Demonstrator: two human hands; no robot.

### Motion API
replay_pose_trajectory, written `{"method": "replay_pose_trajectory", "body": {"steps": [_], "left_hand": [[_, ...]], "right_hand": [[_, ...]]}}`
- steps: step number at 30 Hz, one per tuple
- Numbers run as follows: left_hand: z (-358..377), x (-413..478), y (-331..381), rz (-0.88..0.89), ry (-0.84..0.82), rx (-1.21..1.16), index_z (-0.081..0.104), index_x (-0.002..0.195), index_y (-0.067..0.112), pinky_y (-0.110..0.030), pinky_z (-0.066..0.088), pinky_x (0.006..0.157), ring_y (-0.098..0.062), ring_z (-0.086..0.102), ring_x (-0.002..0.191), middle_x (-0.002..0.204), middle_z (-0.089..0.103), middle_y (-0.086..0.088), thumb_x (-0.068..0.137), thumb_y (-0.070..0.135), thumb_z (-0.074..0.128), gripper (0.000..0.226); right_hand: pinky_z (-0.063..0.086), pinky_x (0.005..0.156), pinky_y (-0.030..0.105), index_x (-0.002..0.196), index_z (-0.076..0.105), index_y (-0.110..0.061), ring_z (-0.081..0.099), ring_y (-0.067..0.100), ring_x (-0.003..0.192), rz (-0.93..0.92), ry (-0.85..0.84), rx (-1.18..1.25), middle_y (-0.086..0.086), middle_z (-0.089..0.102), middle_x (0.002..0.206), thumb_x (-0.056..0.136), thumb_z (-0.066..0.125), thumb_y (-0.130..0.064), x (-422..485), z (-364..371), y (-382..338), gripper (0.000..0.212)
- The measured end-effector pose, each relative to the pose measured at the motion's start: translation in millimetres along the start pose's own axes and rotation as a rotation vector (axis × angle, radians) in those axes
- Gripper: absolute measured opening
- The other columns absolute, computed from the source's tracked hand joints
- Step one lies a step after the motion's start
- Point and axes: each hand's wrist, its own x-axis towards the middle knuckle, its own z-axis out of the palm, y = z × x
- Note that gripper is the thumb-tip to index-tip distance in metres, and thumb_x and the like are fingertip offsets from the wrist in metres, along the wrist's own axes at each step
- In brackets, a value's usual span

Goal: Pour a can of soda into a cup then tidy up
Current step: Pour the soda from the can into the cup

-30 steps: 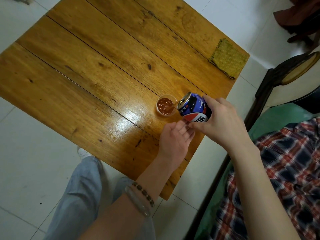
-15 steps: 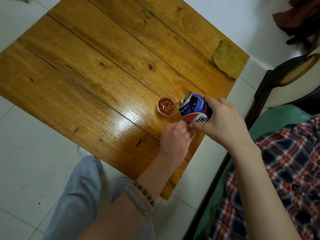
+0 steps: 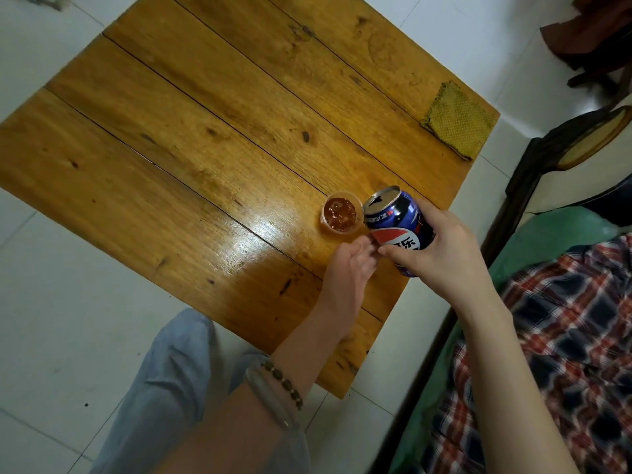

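A small clear plastic cup stands on the wooden table near its right edge, filled with brown fizzy soda. My right hand grips a blue soda can just right of the cup. The can leans toward the cup with its opened top facing up and left, and no stream is visible. My left hand rests on the table just below the cup, fingers loosely curled beside the can's base, holding nothing.
A yellow-green cloth lies at the table's far right corner. A dark wooden chair and a green seat edge stand to the right. My legs are below the table's near edge on white tiles.
The can has tipped back from its steep pouring angle toward upright, and the stream into the cup has stopped. My left hand stays in the same place.
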Motion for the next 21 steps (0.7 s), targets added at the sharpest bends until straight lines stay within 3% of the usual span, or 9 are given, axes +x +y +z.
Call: {"method": "replay_pose_trajectory", "body": {"steps": [6, 8, 11, 14, 16, 21], "left_hand": [[-12.3, -11.9, 30.0, 0.148, -0.036, 0.298, 0.039, 0.141, 0.020, -0.037, 0.021, 0.116, -0.013, 0.037, 0.135, 0.146, 0.042, -0.005, 0.081, 0.046, 0.039, 0.066], [-19.9, -16.9, 45.9, 0.218, -0.045, 0.417, 0.042, 0.139, 0.026, -0.042, 0.021, 0.116, -0.009, 0.039, 0.133, 0.144, 0.046, 0.001, 0.083, 0.050, 0.035, 0.061], [-32.2, -23.5, 76.0, 0.324, -0.056, 0.608, 0.041, 0.141, 0.019, -0.045, 0.029, 0.113, -0.012, 0.043, 0.131, 0.140, 0.049, -0.002, 0.089, 0.044, 0.027, 0.059], [-38.8, -28.8, 113.8, 0.412, -0.092, 0.723, 0.044, 0.137, 0.014, -0.021, 0.042, 0.099, -0.004, 0.050, 0.123, 0.132, 0.055, 0.001, 0.090, 0.028, 0.028, 0.052], [-43.4, -31.4, 139.0, 0.474, -0.125, 0.806, 0.043, 0.138, 0.015, -0.007, 0.038, 0.091, 0.003, 0.047, 0.122, 0.133, 0.053, 0.007, 0.090, 0.025, 0.027, 0.052], [-64.4, -28.2, 188.8, 0.537, -0.130, 0.909, 0.041, 0.135, 0.019, -0.008, 0.035, 0.097, 0.001, 0.043, 0.127, 0.136, 0.048, 0.007, 0.086, 0.023, 0.028, 0.051]], "right_hand": [[0.049, 0.093, 0.036, 0.135, 0.047, -0.025, 0.055, 0.012, 0.105, -0.007, 0.055, 0.190, -0.004, 0.060, 0.115, 0.065, 0.079, -0.044, 2.5, 12.9, -19.9, 0.079], [0.049, 0.095, 0.036, 0.135, 0.047, -0.025, 0.054, 0.010, 0.108, -0.017, 0.073, 0.251, -0.005, 0.059, 0.119, 0.066, 0.078, -0.044, 5.3, 17.6, -33.1, 0.078], [0.047, 0.094, 0.027, 0.134, 0.047, -0.024, 0.052, 0.006, 0.110, -0.048, 0.125, 0.311, -0.011, 0.056, 0.122, 0.067, 0.079, -0.042, 9.8, 24.3, -60.4, 0.077], [0.046, 0.095, 0.026, 0.134, 0.045, -0.024, 0.050, 0.004, 0.113, -0.083, 0.202, 0.357, -0.018, 0.050, 0.120, 0.068, 0.080, -0.038, 16.8, 30.5, -89.4, 0.076], [0.046, 0.098, 0.034, 0.134, 0.043, -0.027, 0.050, 0.006, 0.117, -0.066, 0.229, 0.405, -0.018, 0.051, 0.123, 0.068, 0.080, -0.039, 24.5, 36.8, -105.5, 0.077], [0.047, 0.096, 0.041, 0.133, 0.042, -0.030, 0.050, 0.009, 0.117, -0.034, 0.264, 0.520, -0.015, 0.054, 0.128, 0.065, 0.082, -0.041, 49.6, 66.2, -135.0, 0.080]]}}
